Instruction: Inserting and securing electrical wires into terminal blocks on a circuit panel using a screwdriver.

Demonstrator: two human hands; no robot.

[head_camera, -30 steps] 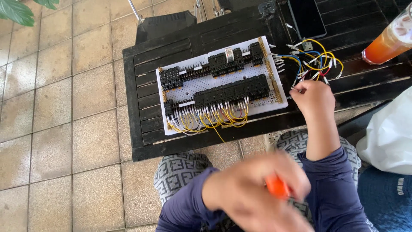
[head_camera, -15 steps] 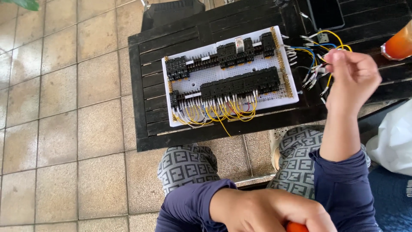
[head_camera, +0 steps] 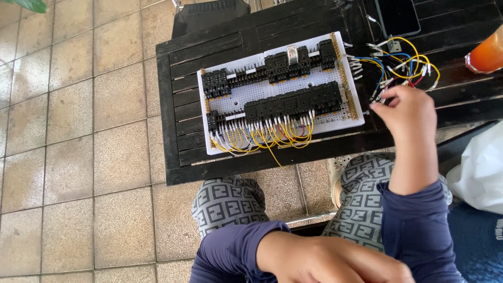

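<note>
Wires [head_camera: 403, 65] are pinched by right hand [head_camera: 406, 112]; left hand [head_camera: 335, 259] grip unclear; cup [head_camera: 487, 52] holds orange drink.

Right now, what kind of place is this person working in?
Probably a patio or a tiled spot at a home or cafe, not a workshop. A white wiring board lies on a black slatted table over beige floor tiles, with an orange drink nearby. The right hand reaches the loose wires.

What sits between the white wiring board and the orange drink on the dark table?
In the head view, a tangle of loose coloured wires lies between the white board and the orange drink, with the right hand touching them.
</note>
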